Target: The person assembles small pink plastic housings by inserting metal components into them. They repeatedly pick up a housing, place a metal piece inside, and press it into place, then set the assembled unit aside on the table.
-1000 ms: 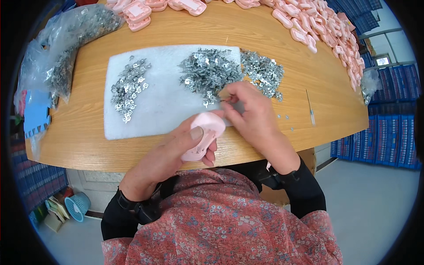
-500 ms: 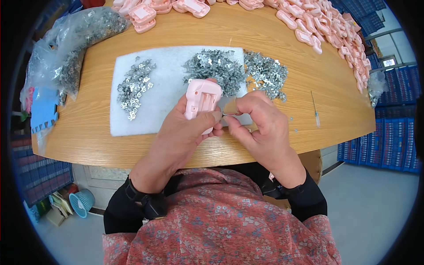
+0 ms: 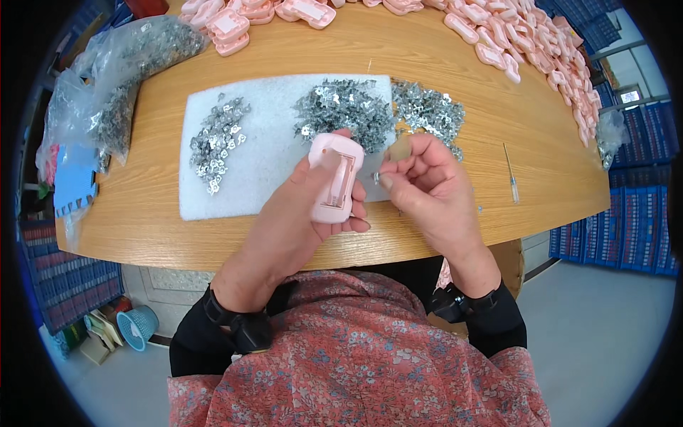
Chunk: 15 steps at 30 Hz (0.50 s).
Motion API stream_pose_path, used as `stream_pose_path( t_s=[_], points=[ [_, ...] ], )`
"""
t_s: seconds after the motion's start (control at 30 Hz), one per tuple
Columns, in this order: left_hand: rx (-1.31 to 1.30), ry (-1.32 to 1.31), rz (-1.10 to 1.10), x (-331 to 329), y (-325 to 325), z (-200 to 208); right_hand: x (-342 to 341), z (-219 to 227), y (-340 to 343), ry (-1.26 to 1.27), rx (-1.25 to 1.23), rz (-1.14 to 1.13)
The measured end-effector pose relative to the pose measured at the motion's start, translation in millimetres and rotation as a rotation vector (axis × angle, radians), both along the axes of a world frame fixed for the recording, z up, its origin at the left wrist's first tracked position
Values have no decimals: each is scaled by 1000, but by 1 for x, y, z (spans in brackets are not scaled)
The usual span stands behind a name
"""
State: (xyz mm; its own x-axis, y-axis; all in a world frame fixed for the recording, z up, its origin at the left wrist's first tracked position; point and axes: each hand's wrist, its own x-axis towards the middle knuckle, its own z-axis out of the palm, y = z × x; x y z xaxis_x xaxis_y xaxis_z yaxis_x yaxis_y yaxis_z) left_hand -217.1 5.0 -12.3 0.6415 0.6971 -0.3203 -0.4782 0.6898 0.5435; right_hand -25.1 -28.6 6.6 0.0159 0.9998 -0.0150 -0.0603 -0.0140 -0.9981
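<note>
Since half a second ago the pink case [image 3: 334, 178] has turned in the left hand [image 3: 295, 220], its open channel now facing the right hand [image 3: 427, 188], which has closed in beside it. Work looks early in this piece: a small metal clip [image 3: 377, 176] sits pinched at the right fingertips [image 3: 388, 178], just beside the case's edge, and does not appear seated yet. Many pink cases [image 3: 541, 50] line the far rim of the surface [image 3: 142, 220], and heaps of clips [image 3: 341, 107] lie on the white foam pad [image 3: 270, 164], so much remains. The left grip is wrapped firmly around the case; the right grip is narrow, thumb and forefinger nipping the clip.
</note>
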Motion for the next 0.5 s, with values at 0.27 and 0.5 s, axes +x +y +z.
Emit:
stream_pose_path(
  t_s=[0.27, 0.5],
  points=[
    [-67, -98, -105, 2, -3, -1, -7, 7, 11, -681, 354, -17],
    [-83, 7, -110, 5, -9, -9, -13, 11, 8, -821, 399, -24]
  ],
)
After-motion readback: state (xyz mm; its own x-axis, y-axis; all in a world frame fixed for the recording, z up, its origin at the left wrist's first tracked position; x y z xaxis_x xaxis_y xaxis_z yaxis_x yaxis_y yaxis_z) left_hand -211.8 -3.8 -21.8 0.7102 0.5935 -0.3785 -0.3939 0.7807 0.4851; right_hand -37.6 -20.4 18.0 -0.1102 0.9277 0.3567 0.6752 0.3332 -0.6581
